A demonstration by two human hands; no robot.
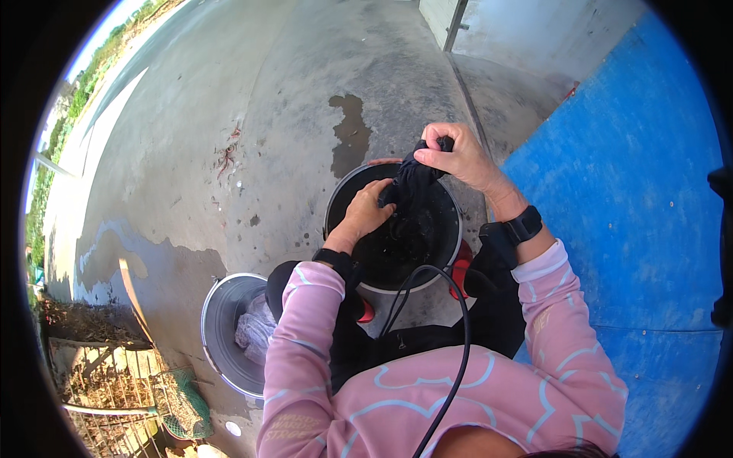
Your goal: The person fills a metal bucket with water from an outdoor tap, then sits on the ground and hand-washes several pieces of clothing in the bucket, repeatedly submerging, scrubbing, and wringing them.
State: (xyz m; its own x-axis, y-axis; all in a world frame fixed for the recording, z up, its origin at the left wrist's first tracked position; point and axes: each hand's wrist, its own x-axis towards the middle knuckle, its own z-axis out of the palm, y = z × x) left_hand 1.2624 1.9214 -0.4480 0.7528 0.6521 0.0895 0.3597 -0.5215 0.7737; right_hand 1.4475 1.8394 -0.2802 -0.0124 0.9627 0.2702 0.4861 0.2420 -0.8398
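Observation:
A dark wet cloth [417, 178], bunched up, hangs over a round metal-rimmed bucket [458, 229] standing between my feet. My right hand [452, 151] grips its upper end above the bucket's far rim. Lower and to the left, my left hand [369, 209] has fingers and thumb around another part of the same cloth. Dark water [395, 252] fills the bucket, and the cloth's lower part hangs close to it; whether it touches the surface I cannot tell.
A second metal bucket [215, 332] at my left holds a pale, patterned cloth [255, 329]. A blue panel [635, 229] rises on my right. Wet patches [350, 129] mark the concrete floor [286, 114]. A green net [186, 403] lies by a metal grate [109, 378] at lower left.

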